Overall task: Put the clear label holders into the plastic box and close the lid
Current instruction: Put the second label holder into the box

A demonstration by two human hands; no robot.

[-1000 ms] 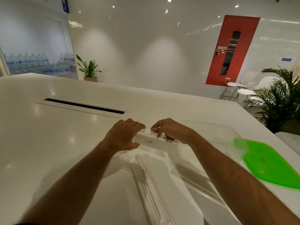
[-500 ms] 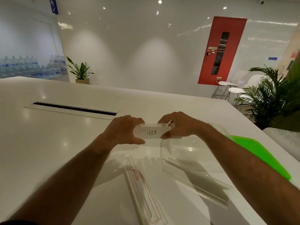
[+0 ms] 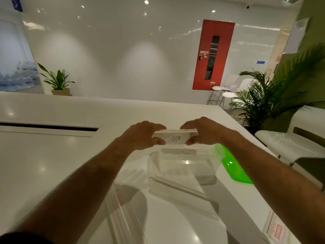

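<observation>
Clear acrylic up in both hands: the label holder [image 3: 175, 138] with "TIGER" written on its card hangs in the air above the far rim of the plastic box [image 3: 182, 170]. The left hand [image 3: 140, 136] pinches one end, thumb underneath and fingers over the top; the right hand [image 3: 204, 132] grips the other end the same way. An end-to-end hold like this looks meant to keep the long piece level and square to the opening, so it can go down without catching a wall. The box stands open on the white table [image 3: 52, 164], and something flat and clear seems to lie inside it, though the glare makes it hard to tell. The green lid [image 3: 233, 169] lies just right of the box, partly behind the right forearm, likely parked there for the closing step. More clear holders wait on the table: one long strip [image 3: 123, 217] near the left forearm, blurred, and another [image 3: 184, 196] just in front of the box. So, by my reckoning, loading is mid-way, and the lid comes last.
</observation>
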